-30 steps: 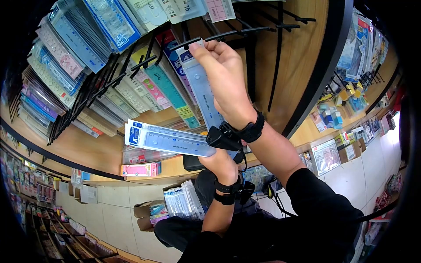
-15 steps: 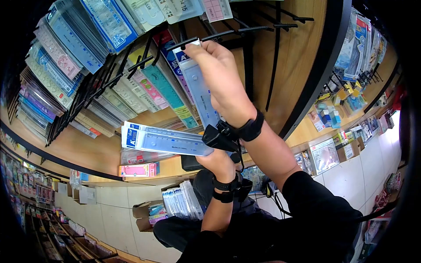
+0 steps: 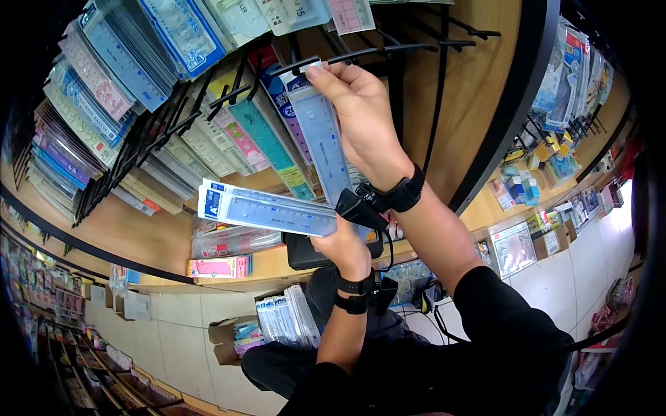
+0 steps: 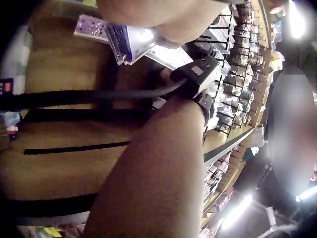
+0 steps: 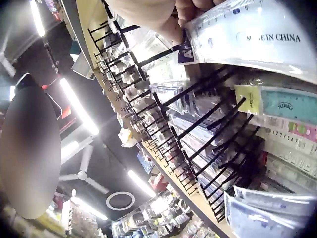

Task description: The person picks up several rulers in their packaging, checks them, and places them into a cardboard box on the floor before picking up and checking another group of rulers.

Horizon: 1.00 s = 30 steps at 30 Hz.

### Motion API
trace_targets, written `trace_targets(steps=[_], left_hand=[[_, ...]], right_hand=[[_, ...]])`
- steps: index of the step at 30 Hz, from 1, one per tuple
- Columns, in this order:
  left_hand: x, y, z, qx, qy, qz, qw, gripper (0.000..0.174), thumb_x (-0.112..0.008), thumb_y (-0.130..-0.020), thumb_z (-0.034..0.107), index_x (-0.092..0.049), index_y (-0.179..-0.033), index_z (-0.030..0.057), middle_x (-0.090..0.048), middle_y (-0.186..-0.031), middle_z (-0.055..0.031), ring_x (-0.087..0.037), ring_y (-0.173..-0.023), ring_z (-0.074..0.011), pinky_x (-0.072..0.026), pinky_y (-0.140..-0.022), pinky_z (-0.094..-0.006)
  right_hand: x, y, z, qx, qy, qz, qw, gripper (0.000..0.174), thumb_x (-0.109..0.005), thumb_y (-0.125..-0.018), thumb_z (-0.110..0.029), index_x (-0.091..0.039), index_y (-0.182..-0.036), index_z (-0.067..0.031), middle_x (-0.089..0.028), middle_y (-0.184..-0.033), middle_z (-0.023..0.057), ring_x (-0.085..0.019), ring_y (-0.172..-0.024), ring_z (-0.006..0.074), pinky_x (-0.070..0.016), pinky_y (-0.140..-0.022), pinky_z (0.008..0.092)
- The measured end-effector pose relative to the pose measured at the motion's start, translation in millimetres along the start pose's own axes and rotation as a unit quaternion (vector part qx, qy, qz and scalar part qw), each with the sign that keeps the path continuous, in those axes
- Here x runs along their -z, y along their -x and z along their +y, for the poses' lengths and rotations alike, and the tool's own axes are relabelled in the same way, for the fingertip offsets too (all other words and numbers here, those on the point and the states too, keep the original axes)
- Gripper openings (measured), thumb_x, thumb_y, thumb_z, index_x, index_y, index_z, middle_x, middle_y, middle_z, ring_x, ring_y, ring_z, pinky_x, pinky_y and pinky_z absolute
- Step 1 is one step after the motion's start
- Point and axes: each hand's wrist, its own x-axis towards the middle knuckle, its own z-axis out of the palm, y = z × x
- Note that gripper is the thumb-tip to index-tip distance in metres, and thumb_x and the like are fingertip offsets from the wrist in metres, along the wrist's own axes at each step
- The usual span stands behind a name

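My right hand (image 3: 374, 125) pinches the top of a clear packaged ruler (image 3: 321, 135) between thumb and fingers, right at the end of a black display hook (image 3: 361, 54). The ruler hangs down from the fingers, its blue header partly covered by the thumb; in the right wrist view this ruler (image 5: 247, 42) shows its printed scale. Lower down, my left hand (image 3: 349, 251) grips a small stack of similar packaged rulers (image 3: 267, 212) by one end, blue labels pointing left. The stack's right end overlaps the hanging ruler's lower part in the head view.
Rows of packaged rulers (image 3: 128, 59) hang from hooks at the left. A teal ruler (image 3: 270, 142) hangs beside my right hand. A pink package (image 3: 219, 267) lies on the shelf below. On the floor stands an open cardboard box (image 3: 223, 341) with more packages.
My left hand has risen slightly with its stack of rulers. My right hand keeps its pinch on the ruler at the hook's end, with only a small shift.
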Motion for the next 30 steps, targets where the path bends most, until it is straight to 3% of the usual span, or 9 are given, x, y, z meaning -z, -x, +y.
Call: trace_targets(steps=[12,16,18,20,23,24,28,29,30], left_hand=[[2,-44,-26,-0.027,-0.057,-0.019,0.998,0.027,-0.063,-0.079,0.001,-0.052,-0.103,-0.0037,-0.057,-0.099,-0.0065,-0.055,-0.086,-0.0141,-0.0443,-0.079,-0.0274],[2,-46,-15,-0.006,-0.056,-0.019,0.998,0.015,-0.058,-0.080,-0.001,-0.053,-0.094,-0.0057,-0.058,-0.093,-0.0085,-0.055,-0.081,-0.0157,-0.0435,-0.079,-0.0272],[18,-46,-25,-0.024,-0.047,-0.008,0.999,0.011,-0.056,-0.081,-0.003,-0.054,-0.092,-0.0052,-0.059,-0.089,-0.0079,-0.057,-0.080,-0.0151,-0.0443,-0.076,-0.0262],[34,-35,-17,0.024,-0.048,-0.049,0.997,0.015,-0.055,-0.081,-0.004,-0.053,-0.096,-0.0051,-0.059,-0.087,-0.0104,-0.058,-0.074,-0.0170,-0.0477,-0.068,-0.0291],[47,-13,-2,0.049,-0.054,-0.054,0.996,0.009,-0.056,-0.080,-0.004,-0.052,-0.088,-0.0034,-0.059,-0.080,-0.0093,-0.059,-0.066,-0.0167,-0.0481,-0.061,-0.0290],[50,-7,2,0.066,-0.066,-0.062,0.994,0.008,-0.057,-0.080,-0.005,-0.052,-0.085,-0.0029,-0.060,-0.078,-0.0083,-0.059,-0.064,-0.0155,-0.0473,-0.060,-0.0277],[63,6,20,0.076,-0.117,-0.111,0.984,0.012,-0.060,-0.079,-0.004,-0.053,-0.089,-0.0036,-0.060,-0.077,-0.0067,-0.061,-0.065,-0.0151,-0.0484,-0.059,-0.0263],[66,8,23,0.066,-0.143,-0.121,0.980,0.012,-0.058,-0.078,-0.005,-0.052,-0.088,-0.0026,-0.061,-0.077,-0.0083,-0.062,-0.063,-0.0168,-0.0497,-0.059,-0.0279],[69,9,25,0.064,-0.142,-0.116,0.981,0.012,-0.058,-0.078,-0.005,-0.052,-0.088,-0.0026,-0.061,-0.077,-0.0083,-0.062,-0.063,-0.0168,-0.0497,-0.059,-0.0279]], right_hand=[[12,-38,30,0.004,0.013,0.052,0.999,0.011,-0.062,-0.080,-0.009,-0.060,-0.085,0.0010,-0.061,-0.078,0.0052,-0.054,-0.067,0.0096,-0.0420,-0.062,0.0225],[10,-40,27,0.029,0.008,0.061,0.998,0.012,-0.061,-0.080,-0.006,-0.060,-0.088,0.0023,-0.061,-0.079,0.0063,-0.054,-0.070,0.0110,-0.0418,-0.064,0.0234],[11,-49,34,0.069,0.031,0.074,0.994,0.014,-0.062,-0.080,-0.006,-0.059,-0.090,0.0027,-0.061,-0.082,0.0069,-0.054,-0.073,0.0119,-0.0412,-0.067,0.0237],[17,-56,38,0.049,0.040,0.070,0.996,0.016,-0.061,-0.079,-0.005,-0.058,-0.093,0.0023,-0.061,-0.085,0.0070,-0.054,-0.077,0.0140,-0.0411,-0.069,0.0256],[21,-68,53,0.152,0.101,0.075,0.980,0.012,-0.056,-0.083,-0.005,-0.059,-0.094,-0.0024,-0.059,-0.088,0.0013,-0.052,-0.076,0.0108,-0.0419,-0.067,0.0256],[27,-68,53,0.097,0.057,0.052,0.992,0.012,-0.052,-0.084,-0.003,-0.059,-0.094,-0.0016,-0.059,-0.088,0.0031,-0.052,-0.079,0.0116,-0.0417,-0.069,0.0259],[38,-92,65,0.054,0.041,0.081,0.994,0.014,-0.046,-0.086,-0.004,-0.058,-0.093,-0.0037,-0.059,-0.087,0.0049,-0.052,-0.075,0.0148,-0.0431,-0.067,0.0270],[40,-96,70,0.194,0.323,0.059,0.924,0.013,-0.046,-0.086,-0.006,-0.056,-0.094,-0.0051,-0.058,-0.087,0.0050,-0.052,-0.071,0.0156,-0.0431,-0.065,0.0269],[46,-98,73,0.192,0.323,0.054,0.925,0.013,-0.046,-0.086,-0.006,-0.056,-0.094,-0.0051,-0.058,-0.087,0.0050,-0.052,-0.071,0.0156,-0.0431,-0.065,0.0269]])
